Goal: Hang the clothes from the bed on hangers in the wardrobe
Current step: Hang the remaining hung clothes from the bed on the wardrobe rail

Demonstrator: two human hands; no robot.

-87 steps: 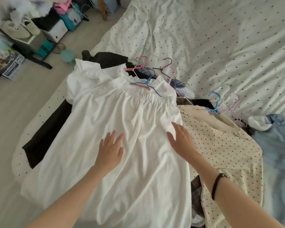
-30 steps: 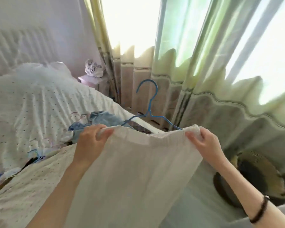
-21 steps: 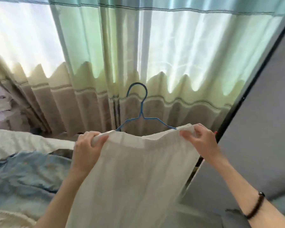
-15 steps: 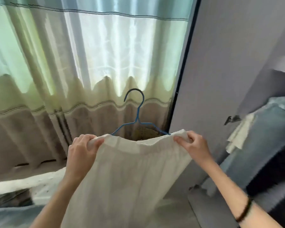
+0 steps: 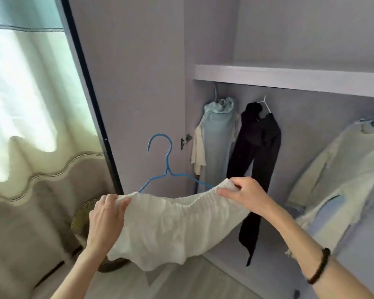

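While hands grip: wardrobe (image 5: 289, 76) with black trousers (image 5: 255, 152).

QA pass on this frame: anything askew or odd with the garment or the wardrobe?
Mildly. The white garment sags between left hand and right hand, hiding the ends of the blue hanger, whose hook is not yet on anything. In the wardrobe, the black garment hangs bunched and lopsided.

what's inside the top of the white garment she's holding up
A blue hanger: its hook and sloping shoulders rise above the white garment, whose waistband the left hand and right hand grip. The hanger's ends are covered by cloth.
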